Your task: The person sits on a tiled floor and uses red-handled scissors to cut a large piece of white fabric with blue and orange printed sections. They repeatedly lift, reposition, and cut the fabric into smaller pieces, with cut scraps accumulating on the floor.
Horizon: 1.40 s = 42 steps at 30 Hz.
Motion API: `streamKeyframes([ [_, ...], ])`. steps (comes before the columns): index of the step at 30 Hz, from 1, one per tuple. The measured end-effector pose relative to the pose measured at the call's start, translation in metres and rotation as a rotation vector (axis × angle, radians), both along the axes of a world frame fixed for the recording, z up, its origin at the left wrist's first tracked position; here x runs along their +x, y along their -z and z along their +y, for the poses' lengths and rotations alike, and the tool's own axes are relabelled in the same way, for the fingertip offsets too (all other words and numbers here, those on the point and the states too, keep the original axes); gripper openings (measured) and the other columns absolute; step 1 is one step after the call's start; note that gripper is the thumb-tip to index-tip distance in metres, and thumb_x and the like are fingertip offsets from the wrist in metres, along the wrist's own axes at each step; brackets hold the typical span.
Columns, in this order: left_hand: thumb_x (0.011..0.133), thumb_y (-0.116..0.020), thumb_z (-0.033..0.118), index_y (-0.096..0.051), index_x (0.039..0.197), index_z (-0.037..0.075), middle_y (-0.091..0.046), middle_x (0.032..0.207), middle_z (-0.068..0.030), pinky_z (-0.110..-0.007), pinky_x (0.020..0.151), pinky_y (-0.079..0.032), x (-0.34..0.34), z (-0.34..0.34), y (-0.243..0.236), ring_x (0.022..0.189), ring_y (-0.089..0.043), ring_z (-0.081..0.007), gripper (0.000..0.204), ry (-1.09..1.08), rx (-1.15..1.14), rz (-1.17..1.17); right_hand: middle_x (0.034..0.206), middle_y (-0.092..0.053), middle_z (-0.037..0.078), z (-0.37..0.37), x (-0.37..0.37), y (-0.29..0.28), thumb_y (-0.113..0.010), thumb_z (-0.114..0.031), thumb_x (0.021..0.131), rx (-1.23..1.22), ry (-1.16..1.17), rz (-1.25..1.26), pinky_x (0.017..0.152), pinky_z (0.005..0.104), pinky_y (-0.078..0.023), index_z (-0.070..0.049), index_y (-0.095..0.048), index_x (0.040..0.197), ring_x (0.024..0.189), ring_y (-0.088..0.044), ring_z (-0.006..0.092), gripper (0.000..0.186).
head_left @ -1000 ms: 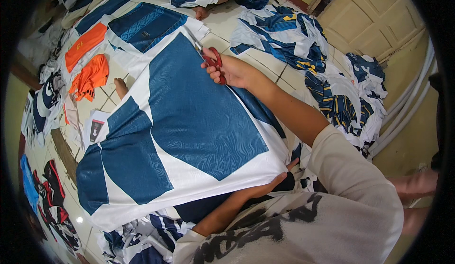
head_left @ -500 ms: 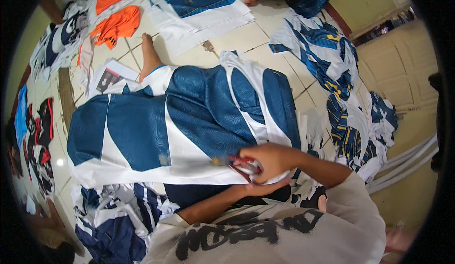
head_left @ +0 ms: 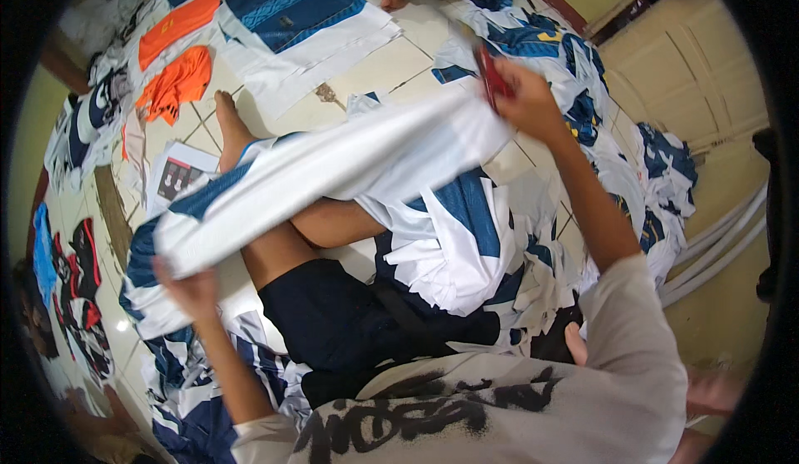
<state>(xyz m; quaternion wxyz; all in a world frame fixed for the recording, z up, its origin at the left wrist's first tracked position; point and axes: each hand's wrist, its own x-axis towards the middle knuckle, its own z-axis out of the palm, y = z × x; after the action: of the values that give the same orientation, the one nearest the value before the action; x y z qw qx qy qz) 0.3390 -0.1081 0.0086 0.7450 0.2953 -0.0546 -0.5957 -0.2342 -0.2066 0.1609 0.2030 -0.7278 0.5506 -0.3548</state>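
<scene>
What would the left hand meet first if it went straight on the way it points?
The blue-and-white fabric, right at its fingertips. The left hand seems to be touching it, though motion blur and unclear depth leave the exact contact uncertain.

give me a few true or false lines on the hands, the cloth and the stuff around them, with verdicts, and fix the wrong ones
1. The right hand holds red-handled scissors. True.
2. The left hand is at the lower left end of the long white cloth. True.
3. The white cloth is folded into a small square. False: it is stretched out lengthwise between the two hands.
4. Anything orange lies at the right of the picture. False: the crumpled orange garment lies at the upper left.
5. A panelled door shows at the upper right. True.
</scene>
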Motion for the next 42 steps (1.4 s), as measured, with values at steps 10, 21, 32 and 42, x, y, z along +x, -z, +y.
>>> streamKeyframes([
  [10,0.097,-0.045,0.024,-0.038,0.134,-0.012,-0.048,0.133,-0.0275,-0.047,0.110,-0.035,0.264,-0.058,-0.253,0.124,-0.048,-0.0375,0.052,-0.475,-0.112,-0.698,0.069,-0.061,0.002,-0.085,-0.005,-0.127,-0.062,-0.009,0.085,-0.557,0.394,-0.382,0.053,0.0257,-0.040,-0.003,-0.062,0.085,0.060,-0.053,0.0092,0.006],
  [21,0.099,-0.051,0.028,-0.044,0.135,0.000,-0.056,0.130,-0.0161,-0.038,0.095,-0.050,0.232,0.094,-0.039,0.116,-0.058,-0.0257,0.046,-0.037,0.340,-0.577,0.091,-0.068,0.007,0.061,-0.021,0.072,-0.072,-0.003,0.081,-0.054,0.262,-0.404,0.078,0.0269,-0.050,-0.003,-0.057,0.097,0.085,-0.065,0.0131,0.022],
  [32,0.100,-0.046,0.039,-0.060,0.078,0.003,-0.063,0.068,-0.0082,-0.034,0.049,-0.041,0.006,0.113,-0.005,0.051,-0.050,-0.0173,0.044,0.230,0.564,-1.580,0.092,-0.064,0.008,0.160,-0.002,0.076,-0.068,-0.008,0.086,0.426,0.331,-0.494,0.075,0.0278,-0.051,0.000,-0.056,0.109,0.083,-0.063,0.0139,0.027],
  [42,0.094,-0.060,0.033,-0.054,0.123,0.010,-0.061,0.120,-0.0031,-0.024,0.079,-0.045,-0.304,0.018,0.032,0.112,-0.057,-0.0158,0.037,0.354,0.362,0.186,0.075,-0.056,0.002,0.256,0.077,0.037,-0.059,-0.056,0.089,1.308,-0.301,-1.199,0.055,0.0242,-0.045,-0.006,-0.053,0.099,0.062,-0.057,0.0116,0.052],
])
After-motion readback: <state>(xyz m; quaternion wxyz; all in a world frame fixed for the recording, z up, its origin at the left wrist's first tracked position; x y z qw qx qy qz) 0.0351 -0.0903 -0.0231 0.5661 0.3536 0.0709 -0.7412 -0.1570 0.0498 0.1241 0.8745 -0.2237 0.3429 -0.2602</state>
